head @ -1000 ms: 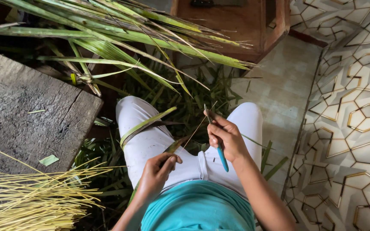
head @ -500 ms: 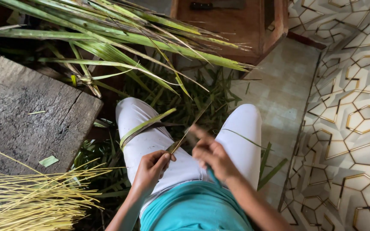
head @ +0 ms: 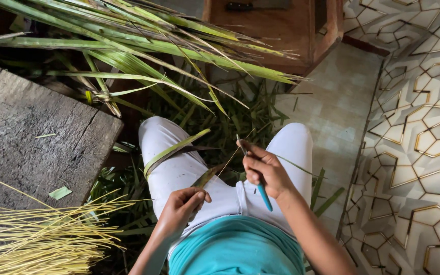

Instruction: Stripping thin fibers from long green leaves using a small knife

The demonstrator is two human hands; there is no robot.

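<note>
Left hand [head: 182, 206] pinching palm leaflet [head: 205, 176] taut over lap, frame centre; right hand [head: 263, 170] clamped on teal-handled knife [head: 262, 191], blade up, positioned for stripping midrib. Stripped midribs [head: 36, 239] lower left.

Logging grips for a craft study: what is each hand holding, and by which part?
The left hand pinches the near end of a palm leaf strip. The right hand grips a small knife by its blue handle.

floor [head: 332, 107] tiled | green palm leaves [head: 143, 46] at 11 o'clock | wooden board [head: 31, 137] at 9 | yellow midribs [head: 31, 239] at 8
</note>
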